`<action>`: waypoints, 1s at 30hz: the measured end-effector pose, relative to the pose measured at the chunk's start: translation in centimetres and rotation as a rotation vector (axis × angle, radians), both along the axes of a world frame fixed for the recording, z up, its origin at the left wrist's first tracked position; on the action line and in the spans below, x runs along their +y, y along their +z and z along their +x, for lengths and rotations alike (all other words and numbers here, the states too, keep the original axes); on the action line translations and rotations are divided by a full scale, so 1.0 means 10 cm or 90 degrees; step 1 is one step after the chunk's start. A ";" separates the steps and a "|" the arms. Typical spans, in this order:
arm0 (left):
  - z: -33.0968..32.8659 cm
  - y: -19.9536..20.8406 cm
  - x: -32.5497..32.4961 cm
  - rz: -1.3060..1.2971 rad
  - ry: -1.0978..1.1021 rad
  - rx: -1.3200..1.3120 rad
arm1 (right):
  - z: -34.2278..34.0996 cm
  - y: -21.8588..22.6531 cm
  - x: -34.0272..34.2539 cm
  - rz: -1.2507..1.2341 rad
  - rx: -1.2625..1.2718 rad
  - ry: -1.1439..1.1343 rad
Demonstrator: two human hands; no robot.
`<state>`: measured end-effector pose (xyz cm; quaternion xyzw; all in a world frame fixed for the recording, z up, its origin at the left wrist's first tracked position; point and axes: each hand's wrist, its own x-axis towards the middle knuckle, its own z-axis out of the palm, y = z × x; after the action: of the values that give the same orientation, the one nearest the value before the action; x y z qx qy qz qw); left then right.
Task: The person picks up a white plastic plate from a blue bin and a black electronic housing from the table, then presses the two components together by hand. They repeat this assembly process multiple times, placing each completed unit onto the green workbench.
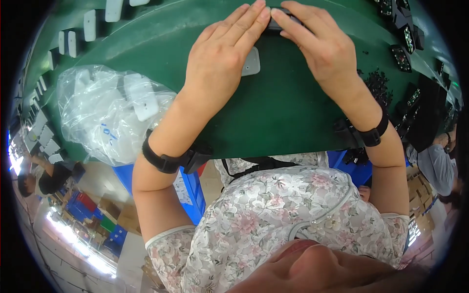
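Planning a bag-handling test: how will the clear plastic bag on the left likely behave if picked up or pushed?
Probably floppy: the clear plastic bag is thin and wrinkled. Its film may be slippery, given the glossy highlights. Its load could shift unevenly when lifted, since white pieces show jumbled in or on it.

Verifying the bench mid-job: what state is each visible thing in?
Left hand: fingers extended together, fingertips at the dark piece.
Right hand: fingers slightly spread, against the dark piece.
Dark piece: partly covered by fingers.
White piece: lying on the table, partly hidden.
Clear bag: bulging with white pieces.
Left wristband: fastened.
Right wristband: fastened.
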<state>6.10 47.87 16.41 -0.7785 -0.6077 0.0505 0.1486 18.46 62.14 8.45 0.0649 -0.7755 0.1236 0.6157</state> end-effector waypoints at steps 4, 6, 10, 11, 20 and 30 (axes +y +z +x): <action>-0.09 -0.99 0.20 0.573 -0.209 -0.513 | 0.01 0.09 -0.14 -0.039 -0.081 0.008; -0.06 -1.01 0.23 0.573 -0.188 -0.487 | 0.05 0.09 -0.13 -0.020 -0.104 -0.053; 0.00 -0.81 0.16 0.569 -0.187 -0.448 | 0.10 0.25 -0.16 -0.004 -0.075 -0.081; 0.06 -0.60 0.01 0.369 -0.035 -0.405 | 0.21 0.51 -0.19 -0.103 -0.326 -0.086; -0.14 -0.41 0.32 0.140 0.240 -0.581 | -0.02 0.41 0.41 -0.476 -0.651 0.100; -0.09 -0.14 0.15 0.023 0.318 -0.985 | 0.15 0.61 0.03 -0.605 -0.581 0.182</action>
<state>5.20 49.33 15.02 -0.4318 -0.6947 -0.4803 -0.3167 19.93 62.43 14.54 -0.1700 -0.8028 0.5469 0.1658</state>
